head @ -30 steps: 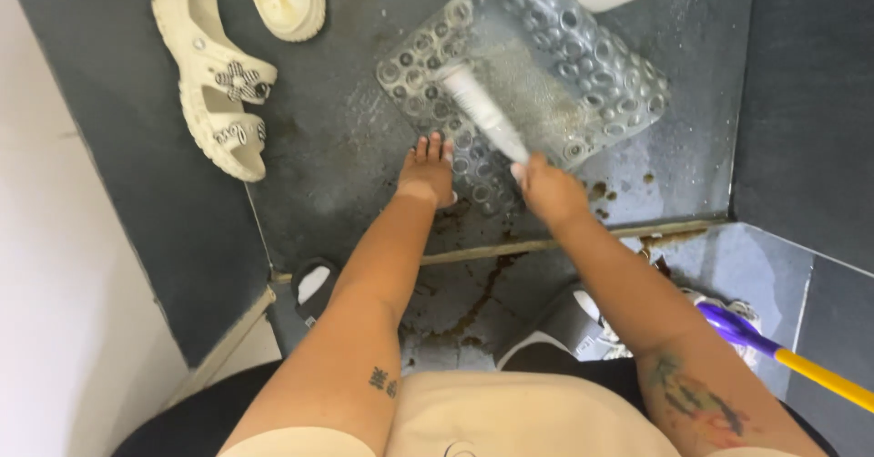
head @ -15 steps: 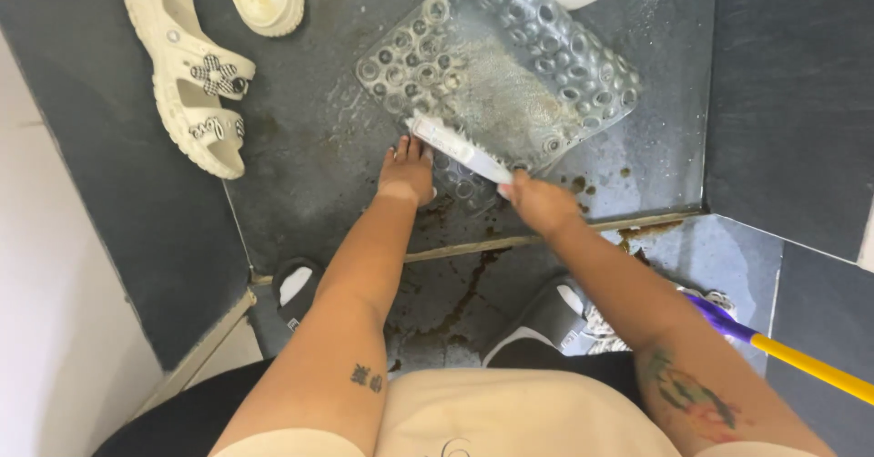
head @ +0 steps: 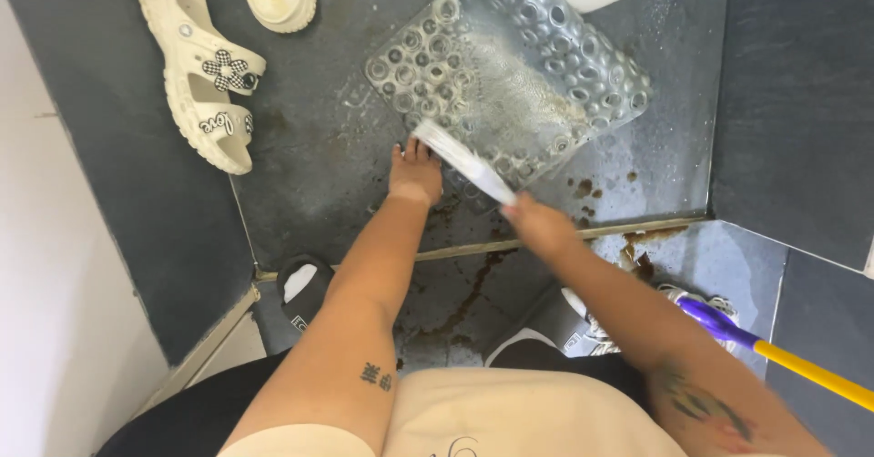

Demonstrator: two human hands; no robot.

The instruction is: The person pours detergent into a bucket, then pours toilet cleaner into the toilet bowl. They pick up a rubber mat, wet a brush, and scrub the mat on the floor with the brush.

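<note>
A clear bubbled plastic mat (head: 510,75) lies on the wet dark grey floor. My left hand (head: 414,173) presses flat on the floor at the mat's near left corner, fingers spread against its edge. My right hand (head: 539,223) grips the handle of a white brush (head: 464,161), whose head rests on the mat's near edge, blurred by motion. Brown dirty water stains the floor beside both hands.
Two cream sandals (head: 205,79) lie at the top left. A metal threshold strip (head: 637,229) crosses the floor under my arms. A mop with a purple and yellow handle (head: 774,352) lies at the right. My feet in black slides (head: 300,289) stand below.
My right hand has pulled the brush back toward the mat's near left edge, and it sits lower and further left than before. The left hand stays planted at the mat's corner.
</note>
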